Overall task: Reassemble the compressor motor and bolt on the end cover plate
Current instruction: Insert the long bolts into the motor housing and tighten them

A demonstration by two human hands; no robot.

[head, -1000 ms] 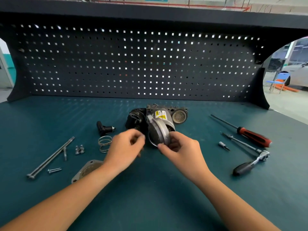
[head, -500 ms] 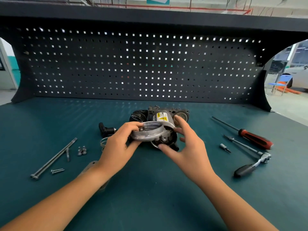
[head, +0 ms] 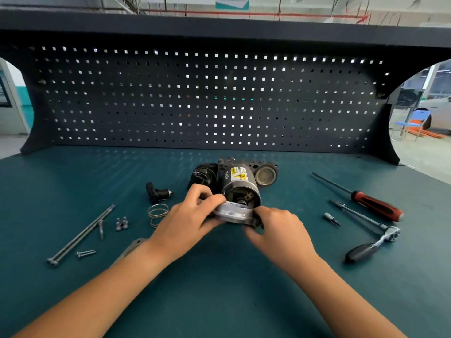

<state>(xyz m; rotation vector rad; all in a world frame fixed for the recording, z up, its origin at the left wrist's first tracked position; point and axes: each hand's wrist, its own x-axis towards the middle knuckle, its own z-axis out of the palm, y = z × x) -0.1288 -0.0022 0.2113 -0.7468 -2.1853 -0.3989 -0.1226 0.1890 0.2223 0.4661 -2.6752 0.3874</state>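
The compressor motor (head: 238,181), a grey cylinder with a yellow warning label, lies on the green bench with its open end facing me. A round silver end cap (head: 231,212) is held just below and in front of that open end, blurred by motion. My left hand (head: 188,220) grips the cap's left side with thumb and fingers. My right hand (head: 275,230) holds the cap's right edge. A flat grey cover plate (head: 133,247) lies on the bench, mostly hidden under my left forearm. Two long bolts (head: 81,234) rest at the left.
Small screws (head: 86,252), two short bolts (head: 121,223), a wire spring ring (head: 158,213) and a black fitting (head: 157,192) lie left of the motor. A red-handled screwdriver (head: 366,200), a ratchet (head: 373,242) and a bit (head: 331,218) lie right. A pegboard (head: 207,98) closes the back.
The silver end cap came off the motor's end, was tipped flat, and now sits lower in front of the opening. Both hands moved down with it. The motor's inside is now exposed.
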